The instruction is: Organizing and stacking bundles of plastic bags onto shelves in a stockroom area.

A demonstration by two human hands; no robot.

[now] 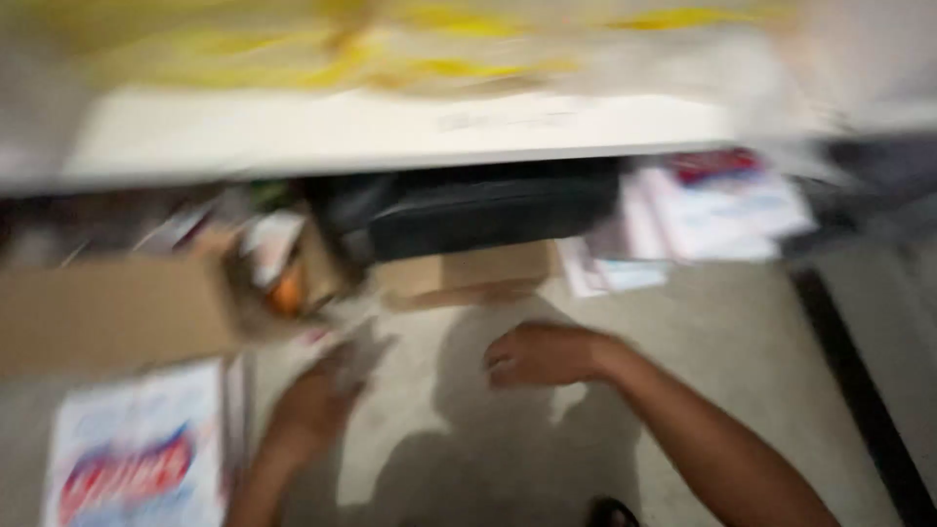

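Observation:
The picture is heavily blurred. My left hand (pixel 327 385) reaches forward over the pale floor (pixel 703 322), fingers stretched toward an open cardboard box (pixel 117 307) at the left. Whether it holds anything is lost in the blur. My right hand (pixel 542 353) hovers palm down over the floor, its fingers curled under with nothing visible in them. It lies just in front of a flat brown cardboard piece (pixel 464 273). A dark bag or case (pixel 478 210) sits behind that, under a white shelf (pixel 390 132).
White printed packets (pixel 717 210) are piled at the right under the shelf. Another white packet with red and blue print (pixel 137 454) lies at lower left. Yellow-patterned material (pixel 410 44) lies on top of the shelf. A dark strip (pixel 859 390) runs along the floor at right.

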